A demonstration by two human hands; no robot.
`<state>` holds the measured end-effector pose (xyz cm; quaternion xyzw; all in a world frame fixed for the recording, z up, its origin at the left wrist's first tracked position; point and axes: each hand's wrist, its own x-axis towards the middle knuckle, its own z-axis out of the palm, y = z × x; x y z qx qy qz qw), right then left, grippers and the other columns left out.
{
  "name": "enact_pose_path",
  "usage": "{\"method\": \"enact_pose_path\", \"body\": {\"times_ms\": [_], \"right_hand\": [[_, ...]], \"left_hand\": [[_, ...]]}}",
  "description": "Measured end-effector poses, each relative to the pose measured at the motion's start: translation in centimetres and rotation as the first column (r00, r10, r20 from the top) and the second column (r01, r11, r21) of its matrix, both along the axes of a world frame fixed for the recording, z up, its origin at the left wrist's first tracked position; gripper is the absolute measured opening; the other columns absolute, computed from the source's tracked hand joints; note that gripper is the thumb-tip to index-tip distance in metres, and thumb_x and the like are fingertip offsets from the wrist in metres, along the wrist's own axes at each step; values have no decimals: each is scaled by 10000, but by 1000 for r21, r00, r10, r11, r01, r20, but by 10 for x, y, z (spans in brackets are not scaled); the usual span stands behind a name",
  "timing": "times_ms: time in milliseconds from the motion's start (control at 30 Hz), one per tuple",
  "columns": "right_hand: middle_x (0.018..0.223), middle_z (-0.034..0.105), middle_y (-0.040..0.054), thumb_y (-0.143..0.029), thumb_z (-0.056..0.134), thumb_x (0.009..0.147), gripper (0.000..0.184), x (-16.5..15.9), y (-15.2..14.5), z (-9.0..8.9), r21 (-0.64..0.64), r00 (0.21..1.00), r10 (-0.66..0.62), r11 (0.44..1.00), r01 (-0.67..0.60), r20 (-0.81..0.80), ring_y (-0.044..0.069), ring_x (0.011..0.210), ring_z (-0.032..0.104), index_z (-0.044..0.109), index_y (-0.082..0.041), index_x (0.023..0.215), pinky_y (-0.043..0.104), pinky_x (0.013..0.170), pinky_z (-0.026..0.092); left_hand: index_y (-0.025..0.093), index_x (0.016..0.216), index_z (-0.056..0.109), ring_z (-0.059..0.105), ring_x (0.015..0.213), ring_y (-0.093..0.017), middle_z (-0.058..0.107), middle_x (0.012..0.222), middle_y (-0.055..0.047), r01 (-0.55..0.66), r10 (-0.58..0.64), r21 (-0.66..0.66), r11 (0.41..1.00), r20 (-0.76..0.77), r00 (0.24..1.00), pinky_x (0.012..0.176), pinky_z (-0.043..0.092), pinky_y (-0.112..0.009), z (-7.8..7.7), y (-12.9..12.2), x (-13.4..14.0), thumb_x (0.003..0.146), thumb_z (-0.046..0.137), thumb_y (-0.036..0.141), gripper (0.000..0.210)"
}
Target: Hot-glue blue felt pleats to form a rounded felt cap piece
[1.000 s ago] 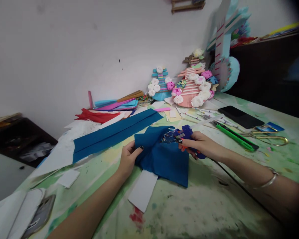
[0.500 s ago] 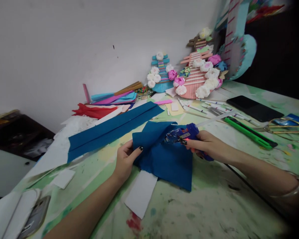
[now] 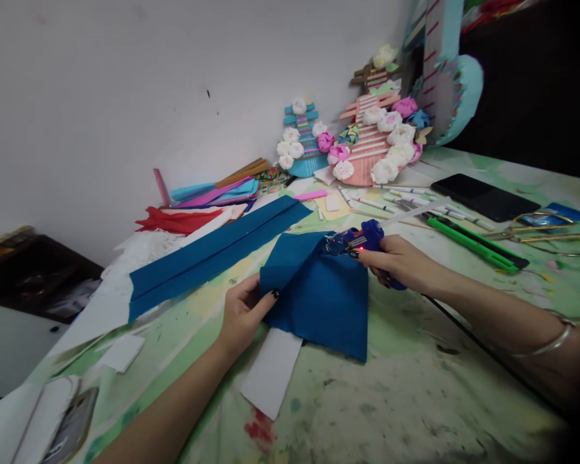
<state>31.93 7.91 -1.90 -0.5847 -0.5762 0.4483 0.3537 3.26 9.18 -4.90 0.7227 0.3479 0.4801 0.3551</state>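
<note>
My left hand [image 3: 245,314] pinches the left edge of a blue sheet of crepe paper [image 3: 336,303], thumb on top and the other fingers behind it. The sheet's upper left part is folded over. In my right hand [image 3: 399,261] is a blue hot glue gun [image 3: 370,238] with a red light on and a pale glue stick coming out of its back. Its nozzle is over the sheet's upper edge, by the fold; whether it touches cannot be made out. A white card strip [image 3: 273,374] pokes out from under the sheet. Behind lies a long creased blue paper strip [image 3: 217,251].
On the right are a green utility knife [image 3: 476,241], gold-handled scissors [image 3: 551,235], a black phone [image 3: 486,196] and several markers [image 3: 377,206]. Flower-covered paper guitars [image 3: 372,142] lean at the wall. A grey phone [image 3: 72,425] lies front left. The glue gun's cord [image 3: 488,351] trails right.
The glue gun's nozzle has moved up toward the sheet's upper edge, and the sheet lies flatter. My left hand keeps its grip. The whole view has shifted slightly.
</note>
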Motion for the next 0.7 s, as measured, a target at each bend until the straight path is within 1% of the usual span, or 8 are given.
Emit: {"method": "enact_pose_path", "body": {"times_ms": [133,233,333,400,500,567,633,700], "right_hand": [[439,466,-11,-380,594,786,342,4,2,0,-16,996,-65,998,64,-57,95,350,457,480,-177,536,210,349,311],[488,497,-6,-346,602,793,298,7,4,-2,-32,991,-81,996,78,-103,90,350,460,514,-161,575,211,347,320],[534,527,-1,-327,601,798,252,9,5,-5,-24,990,-71,997,68,-125,79,351,452,556,-144,631,208,349,328],[546,533,-2,-326,597,805,239,10,5,-5,-16,990,-68,998,66,-123,78,352,453,571,-140,657,207,348,332],[559,542,0,-325,587,818,238,10,5,-4,-16,991,-87,996,86,-102,76,355,457,576,-136,673,201,345,336],[565,548,1,-325,588,819,235,10,5,-3,-25,991,-111,994,109,-79,76,355,462,578,-134,683,197,338,332],[556,542,-2,-329,592,819,235,11,5,-3,-25,990,-120,993,119,-71,77,351,462,581,-135,686,195,329,326],[555,544,-1,-328,590,818,232,12,6,-5,-15,990,-114,993,113,-84,75,347,459,585,-136,688,194,324,323]], "left_hand": [[163,885,640,632,1046,-256,685,1091,-111,148,-95,210,966,-246,965,898,496,-380,11,-5,4,794,593,126,109],[169,888,566,547,1208,-292,634,1204,-146,314,-183,304,899,-391,902,996,449,-451,14,-6,7,774,542,65,156],[174,907,523,482,1279,-296,606,1248,-159,446,-238,338,829,-508,828,1036,421,-482,13,-4,9,768,497,32,200],[175,912,519,457,1301,-297,593,1271,-157,489,-252,321,811,-563,787,1068,388,-499,14,-4,9,774,490,41,194],[179,932,546,442,1311,-310,586,1288,-143,512,-292,254,821,-584,758,1089,365,-501,19,-3,8,810,533,152,126],[184,1028,572,448,1308,-305,591,1285,-131,487,-297,242,839,-545,784,1085,373,-487,23,-1,8,873,506,271,190],[195,1187,553,434,1325,-290,567,1324,-121,421,-234,277,864,-520,822,1102,352,-478,25,4,12,943,403,382,342],[194,1346,458,347,1383,-297,465,1432,-131,344,-126,298,890,-566,815,1142,277,-494,24,11,18,962,306,505,517]]}}
